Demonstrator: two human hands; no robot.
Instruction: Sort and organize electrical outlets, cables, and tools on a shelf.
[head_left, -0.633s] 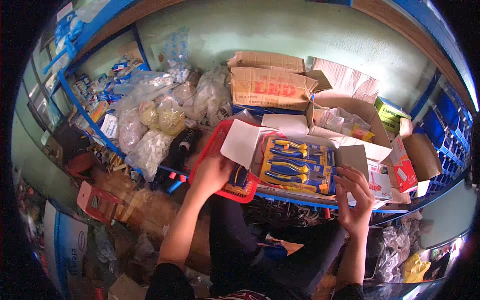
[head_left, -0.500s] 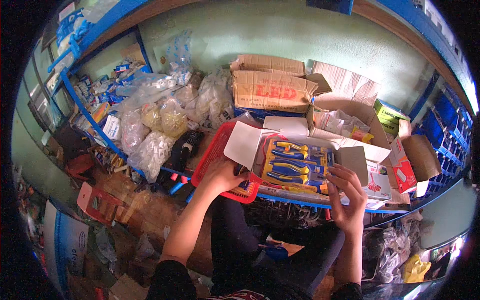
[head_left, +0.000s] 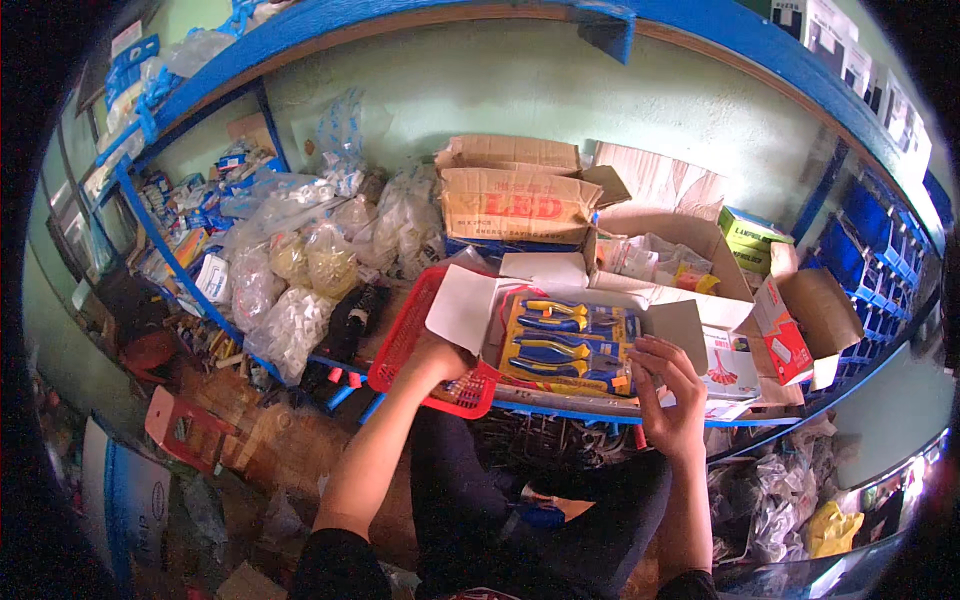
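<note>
An open white cardboard box (head_left: 590, 290) rests on the blue shelf edge, holding packaged pliers (head_left: 565, 340) with yellow and blue handles. My left hand (head_left: 437, 352) grips the box's left side under its raised white flap (head_left: 462, 305). My right hand (head_left: 668, 390) holds the grey right flap (head_left: 680, 328) of the same box. The box partly sits over a red plastic basket (head_left: 415, 350).
Behind stand brown cardboard cartons (head_left: 515, 200) and more open boxes (head_left: 790, 320) at the right. Clear bags of small parts (head_left: 300, 280) pile at the left on the blue shelf (head_left: 190, 290). A red stool (head_left: 185, 425) and clutter lie on the floor below.
My left hand has shifted slightly right along the box's left side, and my right hand has risen a little to the right flap. The box stays in place.
</note>
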